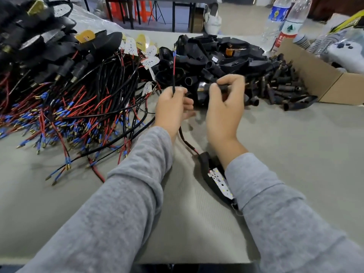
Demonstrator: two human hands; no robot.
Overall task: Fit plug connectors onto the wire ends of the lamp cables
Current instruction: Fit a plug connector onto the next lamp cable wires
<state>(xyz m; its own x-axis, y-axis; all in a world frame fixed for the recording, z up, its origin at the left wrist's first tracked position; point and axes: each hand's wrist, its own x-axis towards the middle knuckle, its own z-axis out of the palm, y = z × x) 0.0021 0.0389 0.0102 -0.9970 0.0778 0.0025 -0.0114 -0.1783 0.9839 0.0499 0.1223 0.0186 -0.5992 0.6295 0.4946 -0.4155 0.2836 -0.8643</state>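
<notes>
My left hand (172, 108) grips a black lamp cable (174, 75) upright, its red wire and blue-sleeved tip pointing up. The same cable runs down under my wrist to a black lamp housing (211, 181) with a white LED board, lying on the grey table between my forearms. My right hand (226, 103) pinches a small black plug connector (223, 88) between thumb and fingers, a short way right of the cable. A pile of loose black plug connectors (283, 83) lies to the right.
A tangled heap of lamps with red and black wires (69, 107) covers the left of the table. Black lamp housings (216, 54) are piled behind my hands. A cardboard box (319, 79) and two water bottles (283, 22) stand at the right rear.
</notes>
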